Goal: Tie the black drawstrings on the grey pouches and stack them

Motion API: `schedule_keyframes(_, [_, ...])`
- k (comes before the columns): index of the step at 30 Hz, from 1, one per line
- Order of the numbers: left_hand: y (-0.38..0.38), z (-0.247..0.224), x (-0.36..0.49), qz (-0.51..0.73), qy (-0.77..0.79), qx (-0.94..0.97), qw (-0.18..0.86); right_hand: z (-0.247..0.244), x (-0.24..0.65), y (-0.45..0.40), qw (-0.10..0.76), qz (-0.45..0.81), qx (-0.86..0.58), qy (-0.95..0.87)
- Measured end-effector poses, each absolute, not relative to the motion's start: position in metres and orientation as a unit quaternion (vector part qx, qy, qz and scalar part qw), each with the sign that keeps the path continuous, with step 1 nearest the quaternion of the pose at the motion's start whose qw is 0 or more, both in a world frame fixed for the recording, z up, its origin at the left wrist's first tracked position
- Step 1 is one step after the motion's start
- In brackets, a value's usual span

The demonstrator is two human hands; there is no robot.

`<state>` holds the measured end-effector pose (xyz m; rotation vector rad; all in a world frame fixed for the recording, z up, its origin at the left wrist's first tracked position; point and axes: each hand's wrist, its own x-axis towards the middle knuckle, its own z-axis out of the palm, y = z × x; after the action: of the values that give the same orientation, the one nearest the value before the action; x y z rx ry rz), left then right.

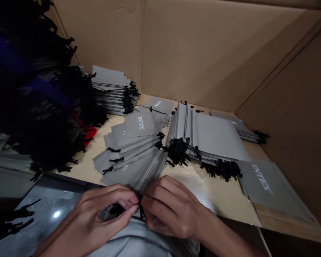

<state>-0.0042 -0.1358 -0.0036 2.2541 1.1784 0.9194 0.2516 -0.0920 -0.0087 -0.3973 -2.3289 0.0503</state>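
My left hand (101, 217) and my right hand (168, 207) meet at the front of the table, their fingertips pinching a black drawstring cord (140, 207). The cord belongs to a grey pouch (133, 241) lying under my hands, partly hidden by them. Just beyond my fingers, a fanned pile of grey drawstring pouches (131, 150) printed INTEX rests on the wood. To its right is a thicker stack of the same pouches (214, 135) with bunched black cords. A single pouch (267, 187) lies flat at the right.
A light wooden tabletop (211, 192) is walled by cardboard panels (203, 53). More stacks stand at the back (109, 85) and back right (235, 125). A tall dark heap of corded pouches (42, 107) rises at the left, above a shiny grey sheet (48, 217).
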Motion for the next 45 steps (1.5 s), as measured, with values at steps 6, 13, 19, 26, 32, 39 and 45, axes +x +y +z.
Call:
schedule_keyframes(6, [-0.134,-0.003,0.000,0.313,0.417,0.821,0.232,-0.010,0.252,-0.088,0.355,0.013,-0.138,-0.925])
schedule_keyframes(13, [-0.132,-0.005,0.005,0.311,0.431,0.805,0.263,-0.013,0.245,-0.085,0.370,0.034,-0.127,-0.920])
schedule_keyframes(19, [-0.121,-0.002,0.008,0.327,0.458,0.757,0.333,-0.016,0.238,-0.078,0.420,0.068,-0.113,-0.898])
schedule_keyframes(26, [-0.115,-0.002,0.010,0.339,0.449,0.651,0.509,-0.024,0.229,-0.068,0.426,0.042,-0.095,-0.899])
schedule_keyframes(32, [-0.112,-0.015,0.003,0.358,0.427,0.573,0.600,-0.030,0.225,-0.060,0.415,-0.007,-0.076,-0.906])
schedule_keyframes(39, [-0.108,-0.017,-0.001,0.353,0.403,0.538,0.651,-0.020,0.219,-0.050,0.405,-0.030,-0.033,-0.913])
schedule_keyframes(45, [-0.114,-0.011,-0.007,0.417,0.458,0.689,0.377,-0.013,0.208,-0.059,0.450,0.176,-0.122,-0.867])
